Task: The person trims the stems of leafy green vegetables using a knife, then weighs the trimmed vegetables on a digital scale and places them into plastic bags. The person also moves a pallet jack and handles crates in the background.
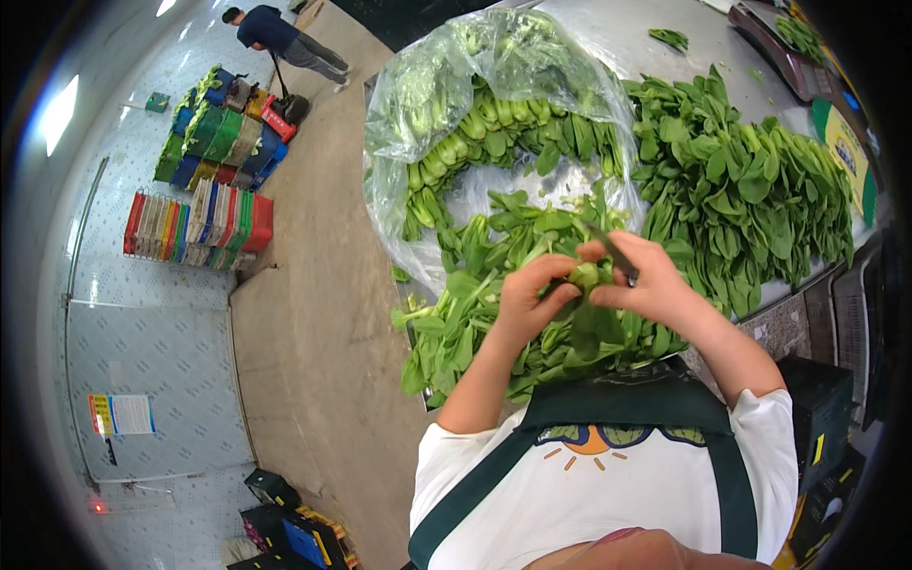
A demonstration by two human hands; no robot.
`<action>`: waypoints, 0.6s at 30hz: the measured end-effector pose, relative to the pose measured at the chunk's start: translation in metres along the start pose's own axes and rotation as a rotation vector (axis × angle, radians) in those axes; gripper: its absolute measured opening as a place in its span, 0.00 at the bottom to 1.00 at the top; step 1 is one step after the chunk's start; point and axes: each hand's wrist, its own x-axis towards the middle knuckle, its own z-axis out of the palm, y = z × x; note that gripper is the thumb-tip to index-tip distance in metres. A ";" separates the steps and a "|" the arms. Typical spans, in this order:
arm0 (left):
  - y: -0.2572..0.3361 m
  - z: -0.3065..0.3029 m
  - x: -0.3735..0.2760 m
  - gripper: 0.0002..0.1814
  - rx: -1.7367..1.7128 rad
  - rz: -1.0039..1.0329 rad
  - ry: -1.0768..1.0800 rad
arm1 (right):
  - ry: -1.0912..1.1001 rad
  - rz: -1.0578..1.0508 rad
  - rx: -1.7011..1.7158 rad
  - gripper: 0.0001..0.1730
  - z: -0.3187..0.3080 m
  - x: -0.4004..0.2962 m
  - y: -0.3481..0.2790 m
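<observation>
My left hand (536,296) grips a green leafy vegetable (586,276), its pale stem end up and its leaves hanging down. In my right hand (641,278) is a small knife (613,251), its blade pointing up and left; the thumb and a finger touch the same vegetable. Below and around both hands lies a loose heap of leafy greens (456,320). Beyond it, a clear plastic bag (420,92) partly covers greens (499,114) arranged in a curve, stem ends showing. A dense pile of greens (741,185) lies to the right.
The metal table (605,21) carries a small bunch (668,39) and a dark red device, perhaps a scale (776,53), at the far right. Stacked plastic crates (206,221) stand along the left wall. A person (285,39) handles a red pallet jack (279,120) at the upper left.
</observation>
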 end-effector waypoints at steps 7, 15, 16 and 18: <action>-0.015 0.009 0.010 0.10 0.465 -0.034 -0.008 | -0.024 -0.046 -0.369 0.16 -0.021 -0.009 0.038; -0.125 -0.027 0.075 0.12 0.539 -0.298 0.087 | 0.654 0.278 -0.384 0.25 -0.189 0.049 0.066; -0.156 -0.029 0.080 0.14 0.589 -0.190 0.083 | 0.677 0.175 -0.549 0.26 -0.213 0.055 0.086; -0.194 -0.020 0.073 0.16 0.956 -0.185 -0.116 | 0.740 -0.011 -0.772 0.27 -0.228 0.058 0.111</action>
